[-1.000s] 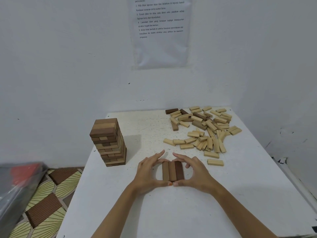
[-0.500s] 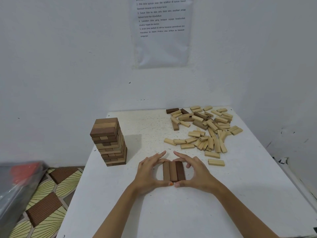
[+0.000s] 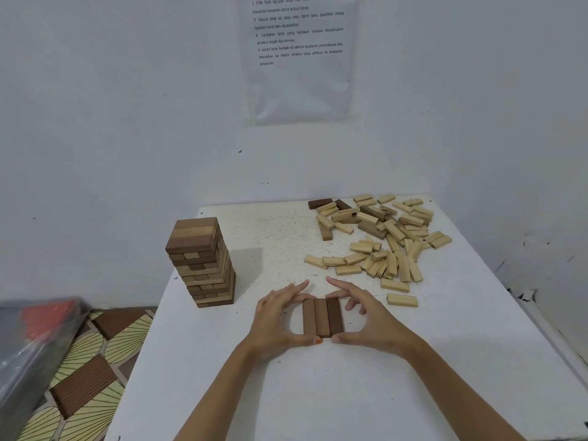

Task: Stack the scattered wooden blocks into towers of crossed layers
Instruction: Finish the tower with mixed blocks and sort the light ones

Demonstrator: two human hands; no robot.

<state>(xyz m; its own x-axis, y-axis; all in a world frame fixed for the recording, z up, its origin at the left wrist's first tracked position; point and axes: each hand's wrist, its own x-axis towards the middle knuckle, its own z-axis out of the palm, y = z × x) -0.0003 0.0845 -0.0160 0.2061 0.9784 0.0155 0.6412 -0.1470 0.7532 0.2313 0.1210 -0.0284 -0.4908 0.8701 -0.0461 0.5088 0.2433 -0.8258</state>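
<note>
I note 3 brown blocks lying side by side as a base layer (image 3: pixel 323 316) near the middle of the surface (image 3: pixel 318 393), their long axes running away from me. My left hand (image 3: pixel 276 319) and right hand (image 3: pixel 375 323) bracket it, thumbs pressed to the near ends and fingers curved round toward the far ends. Each hand is partly closed and grips nothing but this layer.

1 finished tower (image 3: pixel 202 262) stands to the far left. The loose pile (image 3: pixel 381 237) lies to the far right, so the right hand is the nearer one. The closest pale block (image 3: pixel 402 300) sits just beside that hand with its long axis left to right — in my judgement already turned to cross the layer, so it needs no rotation.
</note>
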